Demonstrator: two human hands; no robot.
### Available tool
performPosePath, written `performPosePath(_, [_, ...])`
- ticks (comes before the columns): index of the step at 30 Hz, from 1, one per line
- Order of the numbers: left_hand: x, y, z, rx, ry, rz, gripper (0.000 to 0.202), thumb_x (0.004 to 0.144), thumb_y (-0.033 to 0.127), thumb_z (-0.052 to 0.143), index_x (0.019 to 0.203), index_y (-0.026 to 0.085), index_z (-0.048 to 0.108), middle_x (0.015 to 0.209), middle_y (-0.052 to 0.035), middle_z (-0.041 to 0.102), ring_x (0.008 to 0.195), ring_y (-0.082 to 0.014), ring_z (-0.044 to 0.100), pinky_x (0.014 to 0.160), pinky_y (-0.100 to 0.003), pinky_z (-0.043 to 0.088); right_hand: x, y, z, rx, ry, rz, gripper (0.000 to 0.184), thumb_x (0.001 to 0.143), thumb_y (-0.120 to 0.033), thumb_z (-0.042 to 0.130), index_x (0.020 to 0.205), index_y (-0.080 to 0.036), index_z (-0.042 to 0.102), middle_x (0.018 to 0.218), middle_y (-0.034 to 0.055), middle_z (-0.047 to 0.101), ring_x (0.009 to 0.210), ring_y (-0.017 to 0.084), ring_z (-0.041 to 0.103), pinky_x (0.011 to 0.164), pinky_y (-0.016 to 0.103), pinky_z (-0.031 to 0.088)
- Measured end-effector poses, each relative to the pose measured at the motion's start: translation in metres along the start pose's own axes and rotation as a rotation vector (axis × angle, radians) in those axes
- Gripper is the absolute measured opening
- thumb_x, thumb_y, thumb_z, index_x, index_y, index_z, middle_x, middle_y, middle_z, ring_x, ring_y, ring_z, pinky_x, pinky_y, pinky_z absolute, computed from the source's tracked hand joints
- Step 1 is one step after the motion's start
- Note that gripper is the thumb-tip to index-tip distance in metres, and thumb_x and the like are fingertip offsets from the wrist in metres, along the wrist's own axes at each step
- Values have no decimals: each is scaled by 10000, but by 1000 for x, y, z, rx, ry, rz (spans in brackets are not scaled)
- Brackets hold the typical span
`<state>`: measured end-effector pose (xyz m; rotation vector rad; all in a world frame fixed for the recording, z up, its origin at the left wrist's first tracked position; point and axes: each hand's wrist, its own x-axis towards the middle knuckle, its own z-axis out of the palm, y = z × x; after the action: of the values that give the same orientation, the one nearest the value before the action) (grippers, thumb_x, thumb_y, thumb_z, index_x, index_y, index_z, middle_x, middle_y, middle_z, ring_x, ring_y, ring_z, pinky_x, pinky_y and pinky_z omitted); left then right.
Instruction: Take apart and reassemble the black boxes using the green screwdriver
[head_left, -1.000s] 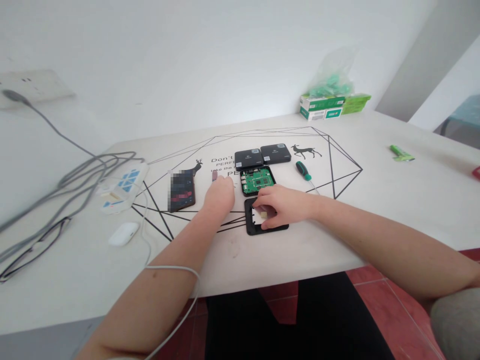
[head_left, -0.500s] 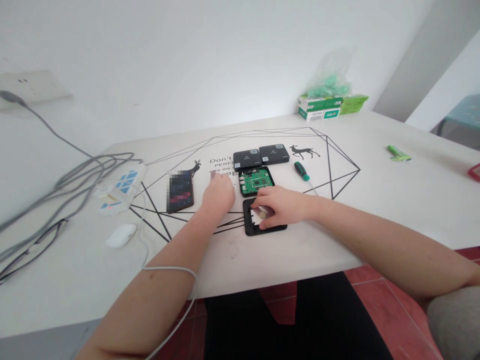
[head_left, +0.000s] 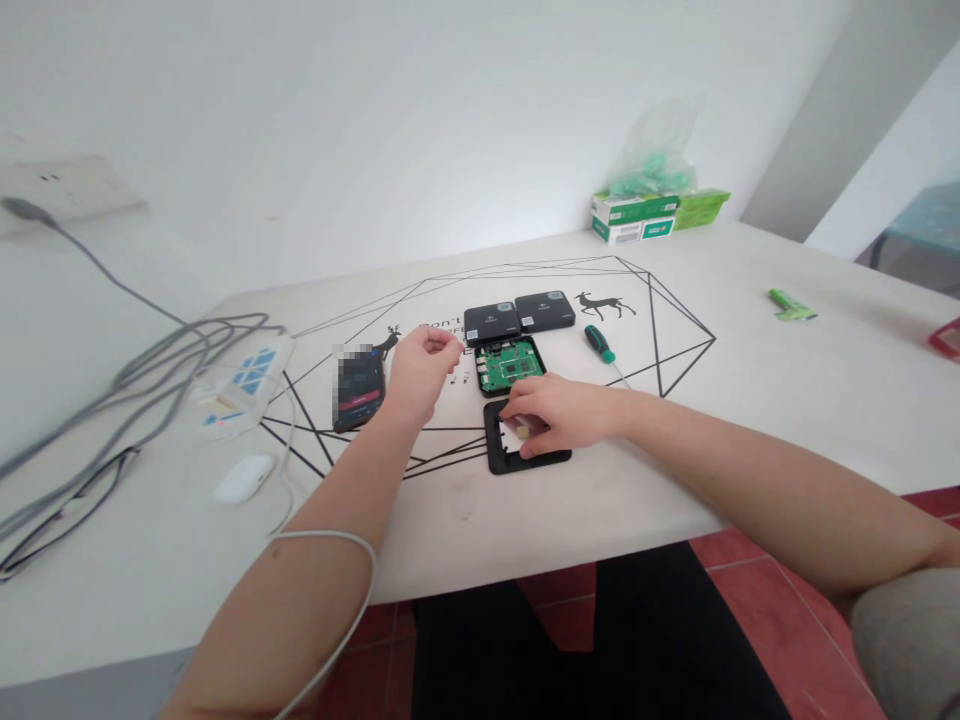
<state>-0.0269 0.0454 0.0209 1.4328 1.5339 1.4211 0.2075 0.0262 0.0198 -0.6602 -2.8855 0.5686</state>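
Note:
My left hand (head_left: 417,370) is lifted off the table with its fingertips pinched together on something too small to name, just left of a green circuit board (head_left: 510,363) lying in its black case. My right hand (head_left: 559,413) rests on a black case half (head_left: 525,459) near the table's front, fingers curled around a small pale pad inside it. Two closed black boxes (head_left: 517,317) lie behind the circuit board. A few tiny screws lie on the table between my left hand and the board.
A green-handled screwdriver (head_left: 602,346) lies right of the board. A phone (head_left: 357,386) sits left of my left hand. Power strip (head_left: 244,381), grey cables and a white case (head_left: 244,478) are at the left. Green boxes (head_left: 651,212) stand at the back, a green item (head_left: 787,304) far right.
My left hand has risen from the table and drawn its fingers into a pinch. The right hand has stayed on the black case half.

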Motion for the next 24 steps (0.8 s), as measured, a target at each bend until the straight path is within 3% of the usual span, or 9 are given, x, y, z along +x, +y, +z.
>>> performPosePath(7, [-12, -4, 9, 70, -179, 89, 206, 741, 315, 759, 870, 178, 675, 790, -8, 692, 757, -159, 653, 750, -296, 543, -1, 5, -3, 1, 40, 12, 339, 854, -378, 807, 1119, -171, 759, 1095, 121, 694, 1002, 292, 651, 914, 433, 476])
performPosePath(10, [-15, -3, 10, 118, -237, 100, 212, 764, 326, 757, 896, 179, 678, 825, -18, 702, 794, -171, 665, 782, -316, 557, -1, 18, -10, 58, 154, 34, 393, 869, -439, 799, 1150, -170, 748, 1160, 129, 704, 1079, 294, 659, 969, 427, 503])
performPosePath(12, [-17, -2, 11, 153, -275, 107, 197, 788, 324, 739, 910, 182, 679, 835, -20, 705, 799, -173, 665, 781, -316, 557, -3, 33, -18, 10, 329, 217, 345, 935, -447, 712, 1123, -159, 741, 1161, 148, 702, 1079, 295, 664, 973, 433, 523])
performPosePath(15, [-19, -1, 13, 195, -325, 111, 176, 821, 317, 705, 939, 188, 681, 842, -19, 709, 800, -173, 666, 785, -317, 555, -14, 62, -32, -213, 515, 696, 395, 987, -428, 600, 1225, -127, 692, 1308, 239, 646, 1239, 387, 614, 1034, 525, 508])
performPosePath(17, [-20, -2, 14, 217, -351, 117, 175, 835, 317, 693, 957, 192, 683, 857, -20, 715, 809, -176, 671, 799, -323, 556, -22, 82, -40, -308, 439, 974, 545, 954, -468, 633, 1368, -115, 612, 1429, 282, 573, 1327, 450, 565, 1024, 559, 515])
performPosePath(19, [-21, -3, 15, 239, -373, 124, 177, 837, 316, 692, 966, 196, 686, 877, -25, 723, 817, -178, 673, 811, -330, 558, -28, 96, -45, -240, 270, 1134, 599, 957, -571, 598, 1338, -111, 640, 1391, 285, 612, 1257, 437, 630, 998, 542, 537])
performPosePath(21, [-21, -4, 15, 249, -403, 129, 180, 830, 313, 695, 968, 197, 692, 891, -32, 731, 818, -180, 673, 814, -336, 558, -29, 104, -48, -186, 145, 1099, 524, 969, -548, 585, 1202, -97, 711, 1222, 268, 711, 1182, 410, 682, 976, 506, 555])
performPosePath(24, [-21, -4, 16, 244, -457, 130, 169, 815, 310, 705, 940, 197, 706, 880, -37, 736, 806, -183, 672, 799, -338, 560, -26, 104, -48, -170, 102, 992, 376, 890, -452, 713, 1032, -105, 743, 1006, 224, 767, 1038, 374, 731, 904, 465, 586])
